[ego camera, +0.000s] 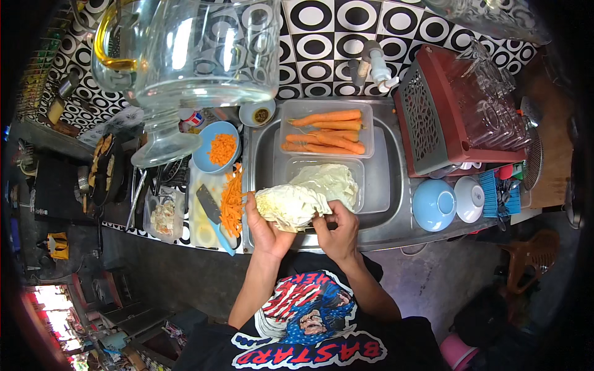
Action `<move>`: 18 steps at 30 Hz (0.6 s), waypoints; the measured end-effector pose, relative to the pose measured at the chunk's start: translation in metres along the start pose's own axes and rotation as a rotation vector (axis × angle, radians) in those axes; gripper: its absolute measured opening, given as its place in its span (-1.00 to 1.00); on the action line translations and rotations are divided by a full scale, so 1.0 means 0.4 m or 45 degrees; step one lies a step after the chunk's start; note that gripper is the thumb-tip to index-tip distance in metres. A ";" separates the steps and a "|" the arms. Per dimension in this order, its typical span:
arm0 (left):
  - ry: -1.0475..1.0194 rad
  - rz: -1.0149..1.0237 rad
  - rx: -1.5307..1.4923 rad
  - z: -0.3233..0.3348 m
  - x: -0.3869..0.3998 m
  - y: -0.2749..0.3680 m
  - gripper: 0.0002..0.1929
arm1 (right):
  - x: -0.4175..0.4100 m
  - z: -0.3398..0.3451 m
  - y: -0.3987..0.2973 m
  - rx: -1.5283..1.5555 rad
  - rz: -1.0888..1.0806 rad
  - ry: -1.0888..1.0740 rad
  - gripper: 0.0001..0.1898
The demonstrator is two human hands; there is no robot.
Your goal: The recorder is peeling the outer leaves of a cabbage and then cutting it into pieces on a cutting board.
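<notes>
My left hand [268,232] cradles a pale, part-stripped cabbage head [287,206] over the front of the sink. My right hand [338,232] pinches the outer leaves at the head's right side. Just beyond, loose cabbage leaves [327,181] lie in a clear plastic container [361,163] set in the steel sink [397,204]. Behind that, a second clear container [369,106] holds several whole carrots [329,134].
Left of the sink, a cutting board [197,178] bears shredded carrot [232,204] and a blue-handled knife [214,220]. A blue bowl [199,153] holds diced carrot. A glass jar [209,51] hangs into view overhead. Right stand a dish rack [424,106] and upturned bowls [434,204].
</notes>
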State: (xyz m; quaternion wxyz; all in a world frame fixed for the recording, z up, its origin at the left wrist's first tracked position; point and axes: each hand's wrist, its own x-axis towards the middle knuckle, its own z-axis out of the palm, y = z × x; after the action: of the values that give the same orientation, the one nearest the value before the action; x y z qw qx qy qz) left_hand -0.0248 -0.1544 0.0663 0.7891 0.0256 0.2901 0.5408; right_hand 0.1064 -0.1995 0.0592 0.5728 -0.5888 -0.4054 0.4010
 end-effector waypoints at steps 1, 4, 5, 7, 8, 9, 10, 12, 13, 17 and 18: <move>-0.001 0.000 -0.001 0.000 0.002 0.003 -0.34 | 0.000 -0.003 -0.017 -0.007 -0.100 0.024 -0.76; -0.009 0.076 0.126 -0.003 0.007 0.014 -0.38 | 0.005 -0.021 -0.029 0.005 -0.309 -0.018 -0.58; 0.012 0.094 0.142 -0.011 0.010 0.015 -0.40 | 0.007 -0.032 -0.031 0.026 -0.417 -0.084 -0.49; 0.039 0.113 0.158 -0.016 0.007 0.018 -0.42 | 0.025 -0.056 -0.059 -0.007 -0.550 -0.210 -0.47; 0.022 0.127 0.145 -0.011 0.004 0.022 -0.45 | 0.030 -0.061 -0.069 -0.042 -0.684 -0.336 -0.46; 0.003 0.137 0.132 -0.007 0.003 0.023 -0.47 | 0.030 -0.061 -0.069 -0.043 -0.684 -0.335 -0.46; 0.002 0.136 0.132 -0.002 0.000 0.023 -0.47 | 0.029 -0.059 -0.068 -0.121 -0.675 -0.316 -0.48; 0.013 0.208 0.249 0.004 -0.006 0.025 -0.50 | 0.028 -0.060 -0.069 -0.200 -0.668 -0.300 -0.50; 0.013 0.209 0.247 0.005 -0.006 0.026 -0.50 | 0.027 -0.063 -0.071 -0.177 -0.653 -0.330 -0.57; -0.042 0.241 0.329 0.001 -0.012 0.023 -0.50 | 0.024 -0.060 -0.056 -0.119 -0.686 -0.318 -0.79; -0.064 0.241 0.354 -0.001 -0.014 0.024 -0.49 | 0.020 -0.057 -0.054 -0.119 -0.685 -0.320 -0.79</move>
State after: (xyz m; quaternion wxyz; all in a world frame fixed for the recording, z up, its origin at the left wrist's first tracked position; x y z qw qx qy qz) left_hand -0.0344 -0.1553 0.0719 0.7304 0.1754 0.3385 0.5667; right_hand 0.1301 -0.1996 0.0811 0.5761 -0.4317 -0.6326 0.2856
